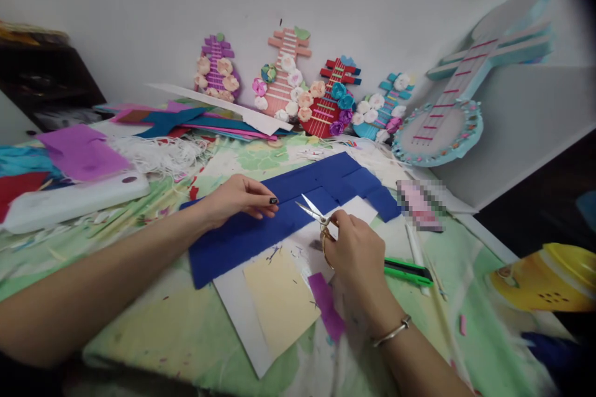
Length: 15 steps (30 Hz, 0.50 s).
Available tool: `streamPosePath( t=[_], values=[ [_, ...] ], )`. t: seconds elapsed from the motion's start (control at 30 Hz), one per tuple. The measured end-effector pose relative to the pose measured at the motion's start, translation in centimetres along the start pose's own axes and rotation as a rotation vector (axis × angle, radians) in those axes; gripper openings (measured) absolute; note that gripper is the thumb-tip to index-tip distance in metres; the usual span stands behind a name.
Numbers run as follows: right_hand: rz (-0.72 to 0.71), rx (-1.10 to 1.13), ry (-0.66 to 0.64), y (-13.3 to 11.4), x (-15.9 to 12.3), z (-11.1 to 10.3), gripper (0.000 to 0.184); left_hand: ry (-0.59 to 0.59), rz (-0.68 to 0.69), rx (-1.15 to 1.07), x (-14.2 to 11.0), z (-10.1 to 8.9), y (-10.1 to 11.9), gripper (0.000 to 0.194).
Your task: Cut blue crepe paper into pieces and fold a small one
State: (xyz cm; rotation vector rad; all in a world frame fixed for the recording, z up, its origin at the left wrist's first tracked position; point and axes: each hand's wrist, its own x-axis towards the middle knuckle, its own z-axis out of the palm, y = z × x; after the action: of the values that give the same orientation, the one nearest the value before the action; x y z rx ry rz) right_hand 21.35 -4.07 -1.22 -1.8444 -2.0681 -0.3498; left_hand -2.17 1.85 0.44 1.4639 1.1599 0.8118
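A dark blue foam sheet [251, 229] lies across the middle of the table, cut into stepped strips at its far end. My left hand [237, 197] rests on the sheet, fingers pressed together and pinching its edge. My right hand [356, 248] grips small gold-handled scissors [313, 209], whose blades stand apart and point left just above the blue sheet, close to my left fingertips. Under the blue sheet lie a white sheet [242, 310], a cream sheet [279, 298] and a small purple scrap [326, 304].
Several guitar-shaped foam crafts with paper flowers [288, 77] lean on the wall, a large light-blue one [447, 118] at right. Coloured foam sheets [186, 121] and a purple piece [81, 152] lie at left. A green cutter [407, 270], white pen and yellow object [544, 279] sit at right.
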Motion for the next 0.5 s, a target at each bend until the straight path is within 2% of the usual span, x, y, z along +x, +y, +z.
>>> streamPosePath(
  t=[0.13,0.27,0.37,0.5],
  values=[
    [0.113,-0.011,-0.08,0.6,0.6,0.0,0.011,0.001,0.056,0.148,3.2,-0.2,0.4,0.027],
    [0.128,-0.009,-0.148,0.2,0.5,-0.4,0.012,-0.023,0.184,0.344,8.7,0.6,1.4,0.023],
    [0.1,0.009,-0.189,-0.3,0.1,-0.8,0.012,-0.118,0.32,0.536,12.9,2.2,2.9,0.018],
    [0.078,0.033,-0.22,-0.8,-0.1,-0.9,0.012,-0.336,0.493,0.758,16.8,5.9,5.0,0.028]
  ],
)
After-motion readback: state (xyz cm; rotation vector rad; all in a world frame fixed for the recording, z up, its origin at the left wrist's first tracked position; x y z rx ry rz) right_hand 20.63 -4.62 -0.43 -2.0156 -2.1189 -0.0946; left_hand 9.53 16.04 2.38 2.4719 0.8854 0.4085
